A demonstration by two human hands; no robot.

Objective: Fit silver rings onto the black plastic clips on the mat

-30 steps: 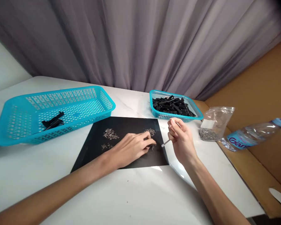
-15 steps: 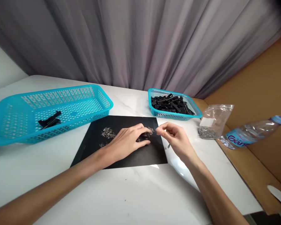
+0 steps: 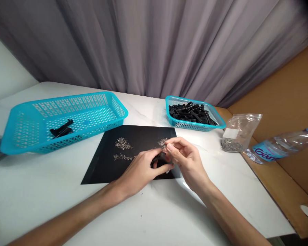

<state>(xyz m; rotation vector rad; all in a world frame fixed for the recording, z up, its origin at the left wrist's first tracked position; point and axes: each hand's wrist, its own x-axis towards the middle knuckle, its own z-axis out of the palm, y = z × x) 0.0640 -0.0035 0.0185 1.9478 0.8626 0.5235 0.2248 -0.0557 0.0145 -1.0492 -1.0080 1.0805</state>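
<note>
Over the black sheet (image 3: 97, 171), my left hand (image 3: 143, 169) is closed round a dark plastic piece (image 3: 159, 160), mostly covered by the fingers. My right hand (image 3: 186, 155) is pinched just beside that piece, fingertips together. Whatever its fingertips hold is too small to make out. Small thin metal pieces lie on the sheet: a heap (image 3: 122, 143) at the upper left, a looser strip (image 3: 123, 157) below it, and another heap (image 3: 162, 141) just beyond my right fingertips.
A large blue basket (image 3: 25, 147) at left holds a few black plastic parts (image 3: 63, 129). A smaller blue basket (image 3: 195, 127) at back right is piled with similar parts. Beside it are a zip bag (image 3: 232, 140) of metal bits and a plastic bottle (image 3: 269, 152) on its side.
My hands have come together. The left has turned up and drawn nearer with the dark piece, now more visible; the right has moved in beside it. The view has shifted slightly.
</note>
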